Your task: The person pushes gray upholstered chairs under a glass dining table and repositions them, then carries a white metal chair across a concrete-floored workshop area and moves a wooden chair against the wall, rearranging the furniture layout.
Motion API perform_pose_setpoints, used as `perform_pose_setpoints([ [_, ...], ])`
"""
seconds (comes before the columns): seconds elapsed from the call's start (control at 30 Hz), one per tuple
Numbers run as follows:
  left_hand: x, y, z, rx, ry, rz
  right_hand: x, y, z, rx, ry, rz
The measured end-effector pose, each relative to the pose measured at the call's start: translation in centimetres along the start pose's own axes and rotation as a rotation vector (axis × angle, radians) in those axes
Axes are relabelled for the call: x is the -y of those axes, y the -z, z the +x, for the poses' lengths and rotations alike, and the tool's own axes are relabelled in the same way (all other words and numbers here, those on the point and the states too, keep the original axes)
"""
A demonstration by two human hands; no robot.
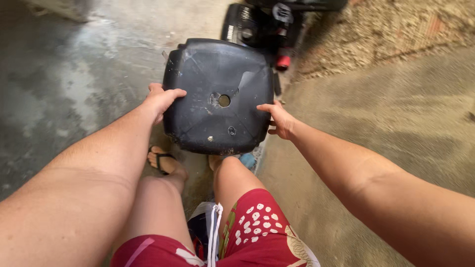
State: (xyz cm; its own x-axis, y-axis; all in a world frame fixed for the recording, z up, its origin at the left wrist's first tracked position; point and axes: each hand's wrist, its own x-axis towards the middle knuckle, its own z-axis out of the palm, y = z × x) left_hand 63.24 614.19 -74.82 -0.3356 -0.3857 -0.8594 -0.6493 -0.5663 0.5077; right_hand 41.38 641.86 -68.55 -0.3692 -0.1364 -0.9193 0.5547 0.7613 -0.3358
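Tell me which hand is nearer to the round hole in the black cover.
The right hand is slightly nearer to the hole. It holds the black cover at its right edge; the left hand grips the left edge.

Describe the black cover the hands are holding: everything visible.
The cover is a black, rounded-square shell, seemingly moulded plastic, scuffed and dusty, with raised ridges running to its corners. A round hole sits near the centre, a smaller one below it, with chipped patches around them. It is held off the ground, its broad face tilted toward the camera. The left hand grips its left edge; the right hand grips its right edge.
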Motion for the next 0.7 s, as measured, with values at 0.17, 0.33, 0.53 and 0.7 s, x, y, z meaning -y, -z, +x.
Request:
perform_pose_setpoints([
  [0.17, 4.5, 10.4, -0.5, -0.138, -0.035, -0.145, 4.2, -10.4, -1.3, 0.048, 0.061, -0.106],
  [0.33, 8.5, 22.5, 0.3, -0.394, -0.146, -0.243, 10.1, -22.4, 0.6, 0.182, 0.254, -0.361],
  [0.53, 14.4, 34.5, -1.9, -0.664, -0.209, -0.212, 16.7, -39.8, 3.6, 0.521, 0.539, -0.670],
  [0.7, 15.4, 35.8, -8.8, -0.493, -0.066, 0.139, 17.7, -51.1, 1.2, 0.455, 1.068, -1.435],
])
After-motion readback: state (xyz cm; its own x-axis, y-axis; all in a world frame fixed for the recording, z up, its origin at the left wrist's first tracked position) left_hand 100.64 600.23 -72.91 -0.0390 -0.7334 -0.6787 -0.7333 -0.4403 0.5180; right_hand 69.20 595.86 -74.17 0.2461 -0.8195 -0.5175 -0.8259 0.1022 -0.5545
